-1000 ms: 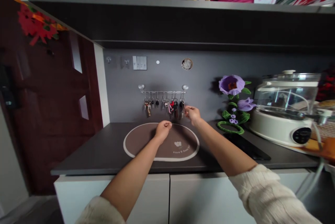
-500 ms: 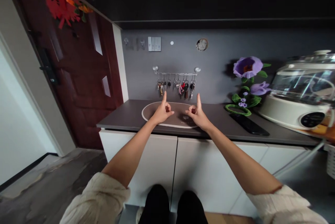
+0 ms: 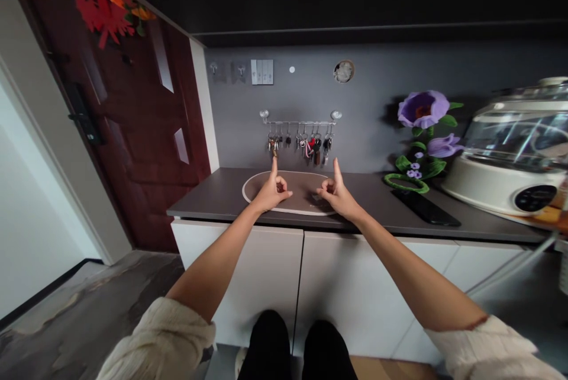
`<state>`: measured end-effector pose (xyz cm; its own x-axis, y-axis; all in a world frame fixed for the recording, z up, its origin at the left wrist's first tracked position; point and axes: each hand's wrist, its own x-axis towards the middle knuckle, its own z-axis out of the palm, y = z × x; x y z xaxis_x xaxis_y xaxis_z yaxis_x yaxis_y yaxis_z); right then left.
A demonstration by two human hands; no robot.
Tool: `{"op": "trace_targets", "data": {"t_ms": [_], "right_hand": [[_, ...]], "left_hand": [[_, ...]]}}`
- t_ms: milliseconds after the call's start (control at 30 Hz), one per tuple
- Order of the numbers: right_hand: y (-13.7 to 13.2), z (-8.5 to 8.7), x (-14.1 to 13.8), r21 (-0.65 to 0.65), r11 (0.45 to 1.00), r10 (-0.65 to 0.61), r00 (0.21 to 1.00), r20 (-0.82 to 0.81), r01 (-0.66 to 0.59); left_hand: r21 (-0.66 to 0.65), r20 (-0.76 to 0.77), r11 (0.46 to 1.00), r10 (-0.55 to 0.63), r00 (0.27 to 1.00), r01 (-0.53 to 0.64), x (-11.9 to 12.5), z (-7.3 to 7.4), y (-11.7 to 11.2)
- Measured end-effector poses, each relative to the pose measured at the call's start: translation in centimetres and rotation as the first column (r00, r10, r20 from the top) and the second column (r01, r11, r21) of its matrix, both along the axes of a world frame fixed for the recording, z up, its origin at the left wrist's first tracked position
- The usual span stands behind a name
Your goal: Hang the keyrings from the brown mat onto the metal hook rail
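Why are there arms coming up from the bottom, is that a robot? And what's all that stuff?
No robot here: those are a person's own bare arms. Every picture comes from one camera worn on that person's head, looking forward and down. The left hand and right hand each point a finger up and look empty. Beyond them, a brown mat lies on the dark counter. To the right are purple flowers, a flat black thing and a white-and-clear machine. Keys hang from a rail on the wall.
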<state>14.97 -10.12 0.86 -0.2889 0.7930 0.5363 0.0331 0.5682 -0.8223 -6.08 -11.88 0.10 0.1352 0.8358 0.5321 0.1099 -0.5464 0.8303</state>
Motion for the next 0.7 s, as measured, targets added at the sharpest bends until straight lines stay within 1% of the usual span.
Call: {"op": "trace_targets", "data": {"t_ms": [100, 167, 233, 300, 367, 433, 500, 533, 600, 667, 700], "right_hand": [[1.3, 0.5, 0.3, -0.044, 0.999, -0.021, 0.999, -0.031, 0.020], [2.9, 1.0, 0.7, -0.018, 0.999, -0.042, 0.999, -0.033, 0.042], [5.1, 1.6, 1.4, 0.020, 0.994, -0.103, 0.994, -0.024, 0.103], [7.7, 2.3, 2.2, 0.024, 0.979, -0.202, 0.979, -0.021, 0.202], [10.6, 3.1, 2.8, -0.016, 0.955, -0.297, 0.954, -0.035, 0.297], [13.4, 3.7, 3.1, -0.063, 0.925, -0.379, 0.923, -0.068, 0.375], [15.8, 4.0, 3.0, -0.109, 0.898, -0.437, 0.893, -0.108, 0.426], [16.9, 4.0, 2.7, -0.132, 0.887, -0.458, 0.880, -0.129, 0.442], [18.6, 3.9, 2.0, -0.175, 0.872, -0.484, 0.858, -0.173, 0.457], [19.8, 3.5, 0.9, -0.205, 0.866, -0.494, 0.842, -0.218, 0.456], [20.2, 3.3, 0.2, -0.205, 0.874, -0.482, 0.842, -0.244, 0.441]], "left_hand": [[-0.063, 0.064, 0.998, 0.004, 0.998, 0.000, -0.6, 0.5, 1.3], [-0.044, 0.081, 0.998, 0.046, 0.996, -0.043, -1.3, 1.0, 3.1], [-0.004, 0.103, 0.987, 0.158, 0.982, -0.158, -2.1, 1.5, 5.6], [0.001, 0.167, 0.947, 0.318, 0.933, -0.322, -3.0, 2.1, 8.4], [-0.047, 0.244, 0.894, 0.444, 0.862, -0.447, -3.9, 2.8, 11.2], [-0.122, 0.281, 0.853, 0.520, 0.806, -0.507, -4.5, 3.5, 13.7], [-0.198, 0.288, 0.832, 0.555, 0.780, -0.518, -4.8, 4.1, 15.7], [-0.228, 0.292, 0.830, 0.556, 0.778, -0.508, -4.8, 4.4, 16.6], [-0.265, 0.318, 0.847, 0.527, 0.788, -0.460, -4.5, 4.7, 18.0], [-0.255, 0.367, 0.877, 0.478, 0.798, -0.408, -3.8, 4.8, 19.2], [-0.241, 0.392, 0.888, 0.457, 0.798, -0.390, -3.4, 4.8, 19.7]]}}
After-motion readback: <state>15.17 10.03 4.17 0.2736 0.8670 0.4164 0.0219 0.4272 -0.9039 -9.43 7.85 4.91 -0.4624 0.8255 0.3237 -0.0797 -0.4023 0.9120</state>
